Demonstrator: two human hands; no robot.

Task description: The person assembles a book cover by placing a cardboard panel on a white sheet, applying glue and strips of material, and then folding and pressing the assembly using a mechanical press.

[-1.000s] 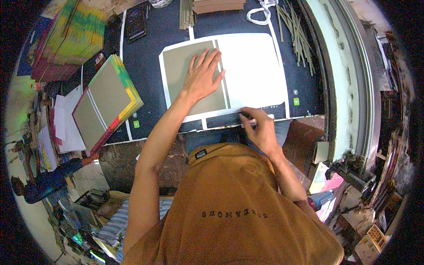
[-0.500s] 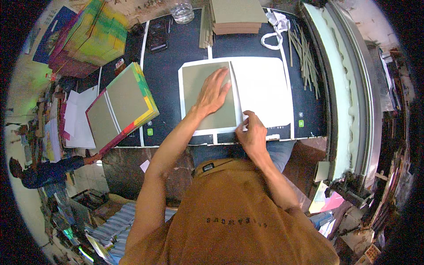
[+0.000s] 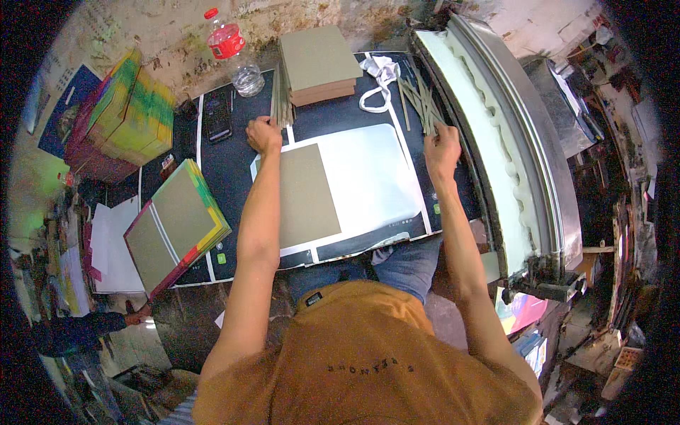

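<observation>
On the dark table lies a white sheet (image 3: 375,177) with a grey cardboard panel (image 3: 304,191) flat on its left half. Beyond its far left corner, my left hand (image 3: 265,136) is curled, fingers against the near end of a row of grey boards standing on edge (image 3: 281,99). What those fingers hold, if anything, is hidden. Over at the right, my right hand (image 3: 443,147) pinches at the near end of a loose pile of thin cardboard strips (image 3: 423,103). Neither hand touches the white sheet.
A stack of grey boards (image 3: 321,60) stands at the back, beside a water bottle (image 3: 237,57) and a phone (image 3: 219,117). White cloth (image 3: 381,74) lies near the strips. Colourful-edged covers (image 3: 177,223) are at left; a machine (image 3: 503,142) borders the right. Another person's arm (image 3: 106,324) shows far left.
My left hand has left the cardboard panel and reached to the standing boards. My right hand has moved from the sheet's near edge out to the strips. The view has shifted.
</observation>
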